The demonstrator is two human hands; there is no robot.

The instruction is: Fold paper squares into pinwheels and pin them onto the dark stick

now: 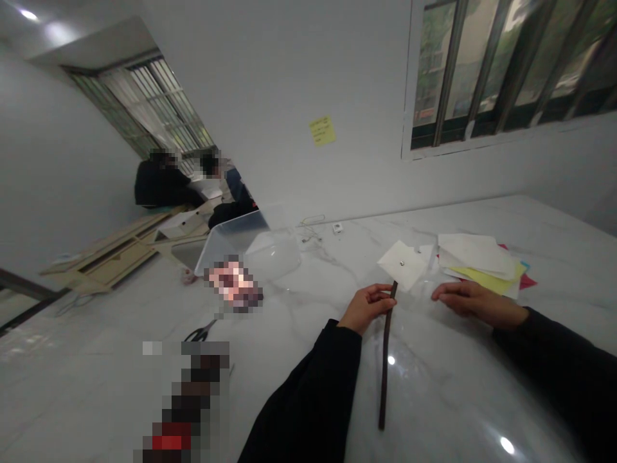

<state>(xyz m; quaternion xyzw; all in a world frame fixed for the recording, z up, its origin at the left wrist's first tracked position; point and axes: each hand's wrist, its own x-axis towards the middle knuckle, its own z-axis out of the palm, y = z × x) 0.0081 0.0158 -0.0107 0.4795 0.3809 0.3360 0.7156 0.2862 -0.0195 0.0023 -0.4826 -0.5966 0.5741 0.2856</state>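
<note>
My left hand [366, 307] pinches the upper end of a dark brown strip [385, 360], perhaps leather or rubber, whose lower end hangs down over the white marble tabletop [434, 399]. Just beyond that hand lies a white paper square [401, 263] with a small metal eyelet at its centre. My right hand [475, 302] rests palm down and holds nothing, its fingertips close to the strip. Behind it lies a stack of white, yellow and red paper sheets [475, 257].
Black-handled scissors [201, 332] and two pixelated objects lie on the table's left side, near a clear plastic bin [245, 244]. Two seated people [164, 183] and flat wooden boards are further back. A wall with a barred window rises beyond the table.
</note>
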